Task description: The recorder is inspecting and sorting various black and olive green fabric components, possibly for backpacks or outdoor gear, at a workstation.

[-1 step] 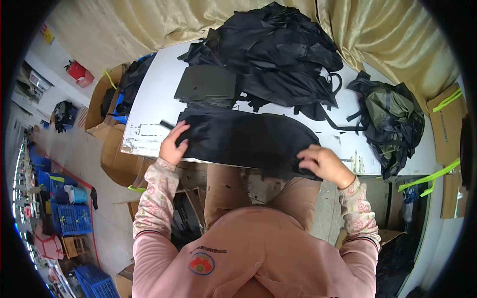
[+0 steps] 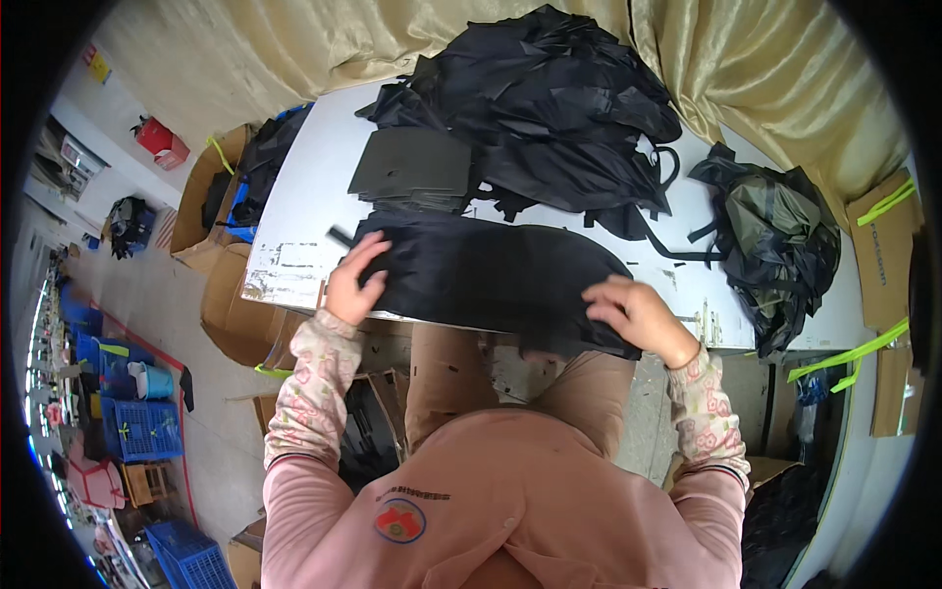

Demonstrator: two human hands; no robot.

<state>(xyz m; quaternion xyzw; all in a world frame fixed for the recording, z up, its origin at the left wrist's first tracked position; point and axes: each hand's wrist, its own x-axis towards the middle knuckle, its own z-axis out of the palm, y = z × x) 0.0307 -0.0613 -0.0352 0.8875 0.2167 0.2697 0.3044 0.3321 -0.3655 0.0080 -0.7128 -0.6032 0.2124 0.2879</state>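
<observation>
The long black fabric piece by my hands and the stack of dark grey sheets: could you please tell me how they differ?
The black fabric piece is long with a rounded right end; the stack of sheets is shorter and roughly rectangular. The fabric piece overhangs the near table edge, while the stack sits farther in. The fabric piece is black, the stack dark grey. Both rest on the white table.

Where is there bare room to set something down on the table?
On the white table, between its left edge and the grey panels; a smaller patch right, between the black cloth and the olive-black bundle. Crowded back centre, under the black heap.
</observation>
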